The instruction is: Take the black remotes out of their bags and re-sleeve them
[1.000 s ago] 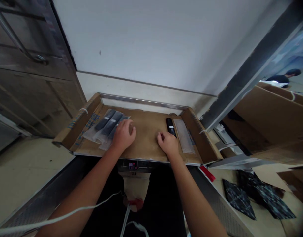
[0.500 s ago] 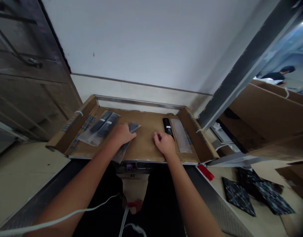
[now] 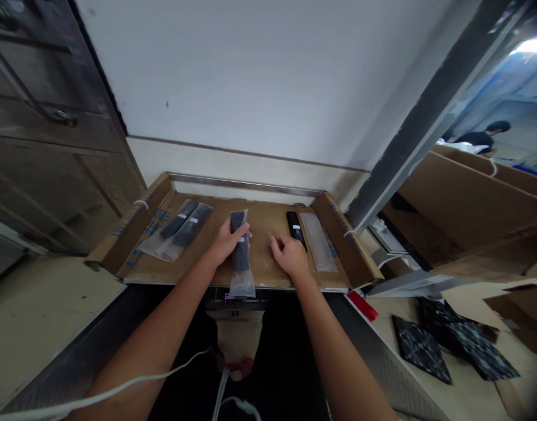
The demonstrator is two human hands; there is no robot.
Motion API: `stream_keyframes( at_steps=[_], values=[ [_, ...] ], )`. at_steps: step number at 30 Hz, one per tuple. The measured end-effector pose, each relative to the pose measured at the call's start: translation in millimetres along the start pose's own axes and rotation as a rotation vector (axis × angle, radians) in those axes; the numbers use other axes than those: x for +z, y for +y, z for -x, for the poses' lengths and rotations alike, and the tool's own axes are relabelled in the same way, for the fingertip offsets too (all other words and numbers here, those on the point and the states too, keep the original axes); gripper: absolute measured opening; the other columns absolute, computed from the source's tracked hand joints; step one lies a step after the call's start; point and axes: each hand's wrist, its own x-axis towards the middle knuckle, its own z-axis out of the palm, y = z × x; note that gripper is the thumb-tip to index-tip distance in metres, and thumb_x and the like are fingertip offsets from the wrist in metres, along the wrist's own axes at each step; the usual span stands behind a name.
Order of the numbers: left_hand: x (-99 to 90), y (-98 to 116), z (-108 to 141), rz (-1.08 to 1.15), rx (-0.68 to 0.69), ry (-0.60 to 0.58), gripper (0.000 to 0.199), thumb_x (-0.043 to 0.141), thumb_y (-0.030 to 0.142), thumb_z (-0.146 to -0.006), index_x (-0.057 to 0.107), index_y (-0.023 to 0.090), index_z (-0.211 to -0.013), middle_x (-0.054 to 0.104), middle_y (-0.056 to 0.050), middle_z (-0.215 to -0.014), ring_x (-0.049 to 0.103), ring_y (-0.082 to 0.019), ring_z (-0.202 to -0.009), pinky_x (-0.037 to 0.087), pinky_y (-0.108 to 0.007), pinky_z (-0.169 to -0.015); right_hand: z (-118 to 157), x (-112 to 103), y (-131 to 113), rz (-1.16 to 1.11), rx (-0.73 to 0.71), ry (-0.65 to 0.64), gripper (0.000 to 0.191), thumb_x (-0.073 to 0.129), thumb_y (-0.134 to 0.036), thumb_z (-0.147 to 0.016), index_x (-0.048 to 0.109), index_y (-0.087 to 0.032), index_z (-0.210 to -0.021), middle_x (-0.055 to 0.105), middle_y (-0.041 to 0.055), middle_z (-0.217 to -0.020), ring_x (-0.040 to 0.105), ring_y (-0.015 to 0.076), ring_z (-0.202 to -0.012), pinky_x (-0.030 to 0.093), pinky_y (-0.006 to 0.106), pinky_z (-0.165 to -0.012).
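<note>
Your left hand [image 3: 227, 241], angled inward: clamped round a plastic bag [image 3: 241, 263]. Your right hand [image 3: 291, 255], apart: loosely curled, half open, just beside a black object [image 3: 295, 227].

Two packets [image 3: 190, 225] sit left, roll [image 3: 295, 227] right (in tray [image 3: 268, 213]).

Three bagged black items [image 3: 241, 257] were in view, one in the left hand [image 3: 227, 239] and two on the cardboard tray [image 3: 266, 219]. The tray also carried one unbagged black item [image 3: 295, 227], at least one translucent bag [image 3: 318, 242] and two white ties [image 3: 141, 203]. One red strip [image 3: 362, 306] showed to the right.
</note>
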Motion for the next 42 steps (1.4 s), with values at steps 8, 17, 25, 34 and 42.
stream_keyframes(
  at_steps=[8,17,25,34,42],
  values=[
    [-2.5,-4,-5,0.058,0.021,0.125,0.048,0.059,0.065,-0.085,0.045,0.02,-0.099,0.069,0.0,-0.067,0.062,-0.015,-0.043,0.048,-0.025,-0.043,-1,4,-11,-0.23,0.077,0.06,0.039,0.05,-0.044,-0.096,0.061,-0.02,-0.067,0.062,0.0024,-0.062,0.054,0.0148,-0.06,0.031,0.026,-0.059],
    [-5.2,-16,-17,0.211,0.145,0.301,0.055,0.077,0.036,-0.078,0.042,0.023,-0.119,0.071,-0.003,-0.084,0.069,-0.018,-0.06,0.059,-0.033,-0.061,-3,26,-48,-1.083,0.206,-0.205,0.035,0.066,-0.053,-0.082,0.066,-0.018,-0.085,0.066,0.0005,-0.071,0.058,0.0137,-0.059,0.042,0.023,-0.054],
    [-13.6,-21,-23,0.254,0.208,0.45,0.04,0.073,0.041,-0.081,0.049,0.023,-0.108,0.069,-0.002,-0.089,0.069,-0.015,-0.07,0.058,-0.029,-0.066,-2,33,-48,-1.293,0.214,-0.376,0.04,0.078,-0.037,-0.072,0.065,-0.02,-0.106,0.071,0.0018,-0.087,0.064,0.0139,-0.067,0.052,0.024,-0.058],
    [-23.6,-6,-20,0.427,0.011,0.542,0.031,0.057,0.047,-0.092,0.062,0.017,-0.093,0.067,-0.006,-0.08,0.066,-0.016,-0.064,0.057,-0.03,-0.061,-5,21,-41,-1.525,0.449,-0.14,0.041,0.078,-0.043,-0.072,0.061,-0.02,-0.102,0.065,-0.0017,-0.078,0.064,0.0114,-0.056,0.049,0.019,-0.044],
    [-20.6,-1,-18,0.467,-0.019,0.558,0.027,0.047,0.038,-0.098,0.06,0.016,-0.089,0.066,-0.005,-0.075,0.067,-0.017,-0.063,0.059,-0.032,-0.064,-5,22,-41,-1.558,0.456,-0.128,0.041,0.08,-0.042,-0.071,0.063,-0.02,-0.1,0.066,-0.0013,-0.081,0.065,0.0112,-0.059,0.05,0.018,-0.045]
  ],
)
